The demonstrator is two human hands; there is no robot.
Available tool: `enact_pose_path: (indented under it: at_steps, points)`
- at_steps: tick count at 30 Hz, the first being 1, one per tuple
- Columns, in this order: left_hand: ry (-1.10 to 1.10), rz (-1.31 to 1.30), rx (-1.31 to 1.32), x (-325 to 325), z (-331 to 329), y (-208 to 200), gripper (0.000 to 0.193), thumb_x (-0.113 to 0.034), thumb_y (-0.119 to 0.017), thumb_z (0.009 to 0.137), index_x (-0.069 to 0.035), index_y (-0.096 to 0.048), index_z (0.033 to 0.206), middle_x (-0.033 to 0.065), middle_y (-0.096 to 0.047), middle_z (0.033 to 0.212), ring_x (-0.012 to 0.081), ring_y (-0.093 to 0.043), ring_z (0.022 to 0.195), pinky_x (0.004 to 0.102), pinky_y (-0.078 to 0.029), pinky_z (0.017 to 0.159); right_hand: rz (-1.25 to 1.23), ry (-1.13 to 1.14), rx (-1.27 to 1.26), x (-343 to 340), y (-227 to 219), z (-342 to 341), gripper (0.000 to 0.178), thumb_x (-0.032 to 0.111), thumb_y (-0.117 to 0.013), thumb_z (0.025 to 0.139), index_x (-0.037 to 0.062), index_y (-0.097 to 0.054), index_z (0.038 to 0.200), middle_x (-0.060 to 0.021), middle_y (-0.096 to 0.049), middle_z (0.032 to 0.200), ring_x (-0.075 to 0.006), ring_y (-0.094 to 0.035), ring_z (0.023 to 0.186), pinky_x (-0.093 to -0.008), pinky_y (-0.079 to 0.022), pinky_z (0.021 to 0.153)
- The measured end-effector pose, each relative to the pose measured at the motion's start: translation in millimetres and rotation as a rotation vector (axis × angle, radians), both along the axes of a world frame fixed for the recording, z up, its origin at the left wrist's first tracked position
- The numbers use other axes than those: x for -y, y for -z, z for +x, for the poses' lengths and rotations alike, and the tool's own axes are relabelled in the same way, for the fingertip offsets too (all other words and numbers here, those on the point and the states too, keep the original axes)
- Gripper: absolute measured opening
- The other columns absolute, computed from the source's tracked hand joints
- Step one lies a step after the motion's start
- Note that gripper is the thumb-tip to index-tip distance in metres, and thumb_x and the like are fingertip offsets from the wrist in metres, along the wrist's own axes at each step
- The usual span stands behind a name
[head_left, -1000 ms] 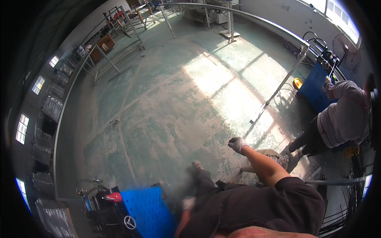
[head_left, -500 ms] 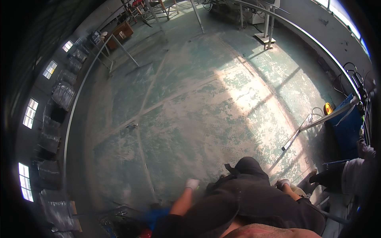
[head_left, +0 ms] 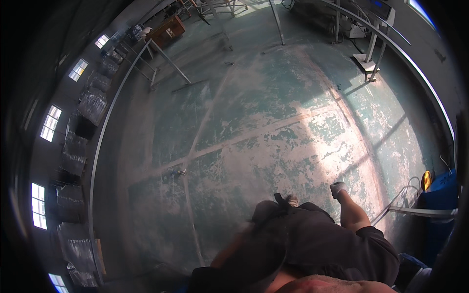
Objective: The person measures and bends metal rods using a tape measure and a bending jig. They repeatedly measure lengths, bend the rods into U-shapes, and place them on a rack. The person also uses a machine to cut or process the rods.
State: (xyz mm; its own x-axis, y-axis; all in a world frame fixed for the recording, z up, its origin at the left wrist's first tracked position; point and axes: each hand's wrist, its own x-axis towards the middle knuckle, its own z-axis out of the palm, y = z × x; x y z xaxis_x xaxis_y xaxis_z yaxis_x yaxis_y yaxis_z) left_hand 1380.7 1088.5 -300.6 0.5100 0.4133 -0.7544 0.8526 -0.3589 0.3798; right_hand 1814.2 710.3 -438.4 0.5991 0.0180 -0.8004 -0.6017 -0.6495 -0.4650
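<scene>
The gloved right hand (head_left: 337, 189) is over the sunny floor (head_left: 337, 141) at 4 o'clock, higher than half a second ago. Its fingers look curled; I cannot tell if it holds anything. The left arm (head_left: 230, 248) is a blur, its hand too unclear to tell. One metal bar (head_left: 420, 211) is farther out, near 4 o'clock. Five windows (head_left: 51, 123) go from 8 to 10.

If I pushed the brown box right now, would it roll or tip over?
Rolling seems unlikely: the brown box has flat-looking sides and corners. It probably wouldn't tip easily, since it looks longer than tall. Its panels look rigid, so bending is unlikely.
</scene>
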Motion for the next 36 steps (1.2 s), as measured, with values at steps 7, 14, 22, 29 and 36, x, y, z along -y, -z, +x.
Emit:
enact_pose_path:
  at_steps: [7, 14, 22, 29, 36]
  points:
    - [-0.586, -0.248, 0.002, -127, 179, 33, 0.037, -0.035, -0.069, 0.096, -0.005, -0.081, 0.114, 0.0152, -0.08, 0.111, 0.0334, -0.076, 0.11, 0.0497, -0.058, 0.094, 0.283, -0.491, 0.545, -303, -192, 241, 0.043, 0.031, -0.077, 0.099, 0.0021, -0.077, 0.131, -0.0162, -0.082, 0.124, -0.03, -0.077, 0.116, -0.041, -0.059, 0.101]
    - [0.344, 0.13, 0.161, -320, 347, 42, 0.039, -0.041, -0.069, 0.093, -0.009, -0.083, 0.111, 0.0183, -0.079, 0.119, 0.0351, -0.074, 0.118, 0.0493, -0.056, 0.101, 0.046, -0.543, 0.429, -352, -141, 338, 0.034, 0.031, -0.077, 0.094, 0.0057, -0.082, 0.116, -0.0171, -0.082, 0.112, -0.0334, -0.078, 0.104, -0.0433, -0.061, 0.091]
    - [-0.235, 0.075, 0.119, -514, 542, 14, 0.029, -0.03, -0.072, 0.086, -0.006, -0.083, 0.1, 0.0161, -0.081, 0.094, 0.0321, -0.077, 0.087, 0.0443, -0.06, 0.079, -0.428, -0.015, -0.472, -245, -29, 314, 0.021, 0.023, -0.068, 0.104, 0.0065, -0.077, 0.097, -0.0107, -0.073, 0.078, -0.0257, -0.067, 0.062, -0.0429, -0.055, 0.057]
    - [0.543, 0.204, 0.247, -627, 644, 68, 0.035, -0.036, -0.075, 0.093, -0.004, -0.081, 0.106, 0.0186, -0.079, 0.105, 0.0331, -0.075, 0.093, 0.0429, -0.06, 0.083, -0.319, -0.14, -0.461, -390, -1, 475, 0.027, 0.031, -0.056, 0.109, 0.0108, -0.073, 0.104, -0.0056, -0.073, 0.085, -0.0241, -0.069, 0.073, -0.0424, -0.056, 0.063]
    - [0.56, 0.289, 0.308, -689, 823, -7, 0.033, -0.029, -0.068, 0.1, 0.0, -0.079, 0.108, 0.0185, -0.077, 0.105, 0.035, -0.076, 0.096, 0.0457, -0.06, 0.085, -0.029, -0.092, 0.326, -682, -81, 807, 0.028, 0.026, -0.074, 0.097, 0.0029, -0.08, 0.112, -0.008, -0.075, 0.08, -0.0218, -0.069, 0.062, -0.0381, -0.057, 0.059]
